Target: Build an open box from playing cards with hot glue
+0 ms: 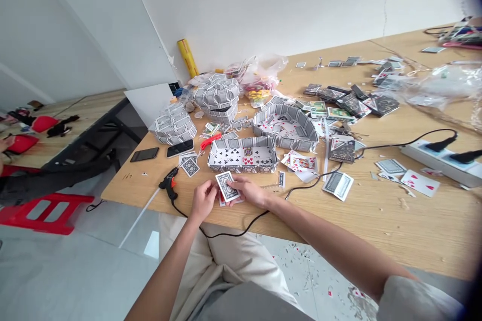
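Playing cards with dark patterned backs are held over the table's front edge by my right hand, its thumb on top. My left hand is closed at the cards' left side; whatever its fingertips pinch is too small to make out. A bit of a red-marked card shows beneath. Just beyond the hands stands an open rectangular box made of cards, with card faces on its floor. Behind it on the right is a larger angular card tray. A glue gun lies to the left.
Two phones, loose cards and card-built boxes are at the left. A black cable loops along the front edge toward a power strip. Card packs lie behind. A person's leg shows far left.
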A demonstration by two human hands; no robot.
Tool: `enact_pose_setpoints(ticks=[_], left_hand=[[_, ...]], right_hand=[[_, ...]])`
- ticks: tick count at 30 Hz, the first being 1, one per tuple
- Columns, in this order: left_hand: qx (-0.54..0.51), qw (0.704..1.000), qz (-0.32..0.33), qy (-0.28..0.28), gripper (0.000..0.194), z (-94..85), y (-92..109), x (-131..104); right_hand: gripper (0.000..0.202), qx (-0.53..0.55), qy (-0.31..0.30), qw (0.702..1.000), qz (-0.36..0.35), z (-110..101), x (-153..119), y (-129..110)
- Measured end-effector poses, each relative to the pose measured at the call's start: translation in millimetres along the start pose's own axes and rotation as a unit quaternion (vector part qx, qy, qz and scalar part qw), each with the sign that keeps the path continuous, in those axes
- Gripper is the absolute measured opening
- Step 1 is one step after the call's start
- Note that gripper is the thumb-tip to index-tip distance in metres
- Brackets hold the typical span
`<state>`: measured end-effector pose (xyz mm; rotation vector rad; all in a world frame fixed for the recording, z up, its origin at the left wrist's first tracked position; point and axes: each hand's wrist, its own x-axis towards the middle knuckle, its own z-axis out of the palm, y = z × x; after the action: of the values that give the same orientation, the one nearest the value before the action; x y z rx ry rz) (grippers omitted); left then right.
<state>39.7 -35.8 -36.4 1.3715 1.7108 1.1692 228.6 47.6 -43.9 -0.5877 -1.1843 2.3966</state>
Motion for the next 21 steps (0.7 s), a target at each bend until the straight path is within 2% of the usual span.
enact_pose_setpoints(ticks=[8,21], left_hand=[[-0.015,1.000,-0.002,-0.004,0.031,-0.7,3.3,0.0],[-0.025,0.999,-0.014,-0.028,0.030,-4.1,0.1,-3.4]], right_hand=[[0.058,-0.005,0.008,1.000,-0.004,1.5,-0.4,-0.5],[0.064,0.005,0.001,1.000,0.011,3.5,-2.7,-4.4]])
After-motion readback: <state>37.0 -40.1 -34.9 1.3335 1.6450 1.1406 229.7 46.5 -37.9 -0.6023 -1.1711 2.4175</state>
